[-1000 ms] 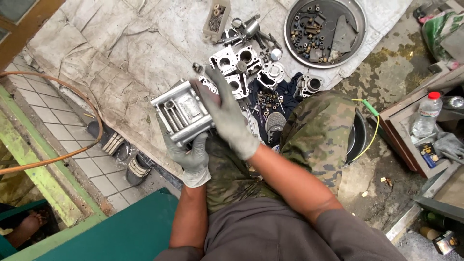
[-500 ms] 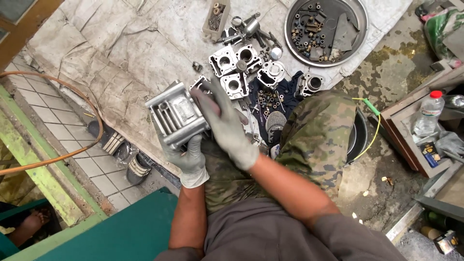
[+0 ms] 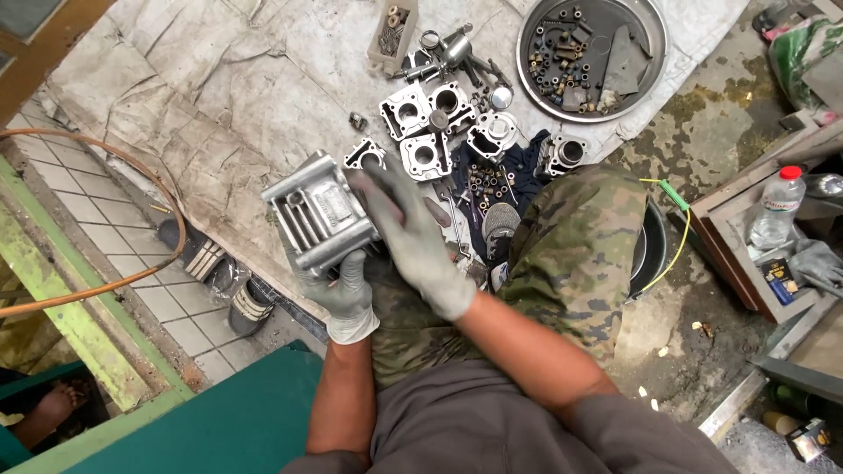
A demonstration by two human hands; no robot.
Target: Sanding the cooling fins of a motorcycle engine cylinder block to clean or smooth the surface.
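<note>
A finned grey metal engine cylinder block [image 3: 316, 215] is held up in front of me over a dirty grey cloth [image 3: 219, 96]. My left hand [image 3: 341, 291], in a pale work glove, grips the block from below. My right hand [image 3: 413, 237], also gloved, lies flat against the block's right side, its fingers spread over the top edge. Several similar cylinder blocks [image 3: 426, 132] lie on the cloth just beyond my hands.
A round metal pan [image 3: 641, 83] of bolts and small parts sits at the top right. Sandals [image 3: 230, 281] lie on the tiled floor at left beside an orange hose [image 3: 167, 254]. A wooden box [image 3: 746, 254] with a plastic bottle [image 3: 777, 206] stands at right.
My hands and the block have stayed almost in place. My right hand has slid slightly along the block's side.
</note>
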